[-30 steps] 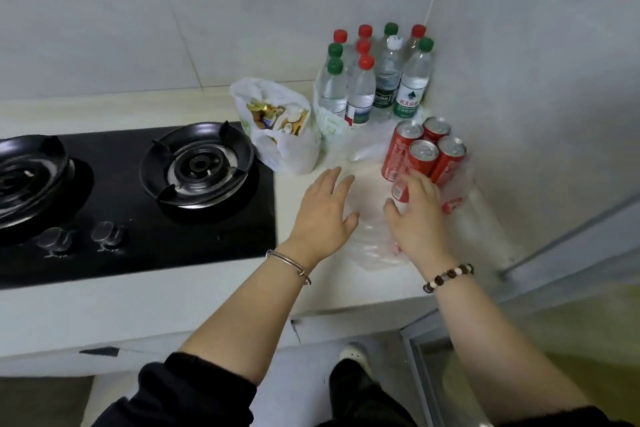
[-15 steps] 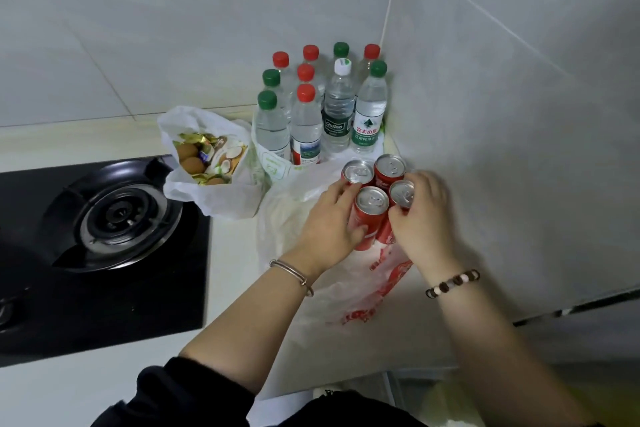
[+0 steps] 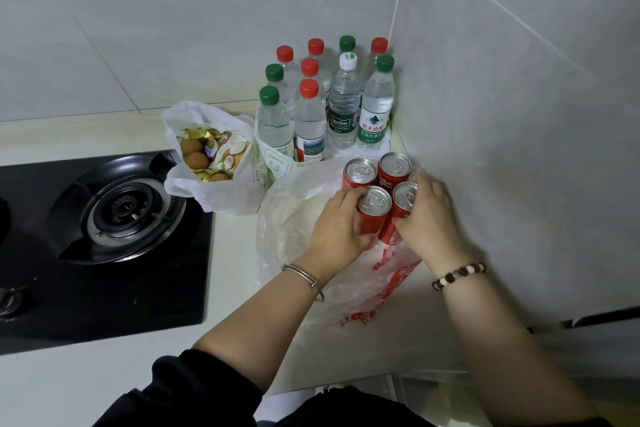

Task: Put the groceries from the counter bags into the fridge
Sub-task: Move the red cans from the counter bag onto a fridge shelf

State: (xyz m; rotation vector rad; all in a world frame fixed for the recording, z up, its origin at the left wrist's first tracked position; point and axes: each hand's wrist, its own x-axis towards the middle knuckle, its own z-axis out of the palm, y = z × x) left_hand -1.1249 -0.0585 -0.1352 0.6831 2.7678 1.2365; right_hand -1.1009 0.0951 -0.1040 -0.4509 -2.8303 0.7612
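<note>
Several red soda cans stand upright on a flattened clear plastic bag (image 3: 294, 218) in the counter's corner. My left hand (image 3: 337, 229) grips the near-left can (image 3: 372, 208) round its side. My right hand (image 3: 424, 215) curls round the near-right can (image 3: 403, 201). Two more cans (image 3: 360, 173) stand just behind, untouched. Behind them, a group of water bottles (image 3: 343, 107) with red, green and white caps fills the corner. A white bag (image 3: 211, 156) of eggs and wrapped snacks sits open to the left.
A black gas hob (image 3: 121, 211) with a round burner takes up the counter's left side. Grey tiled walls (image 3: 519, 114) close in behind and to the right. The pale counter edge (image 3: 104, 374) runs along the front.
Both hands moved from the flat bag up to the front two cans and closed round them. The view shifted right and closer to the corner.
</note>
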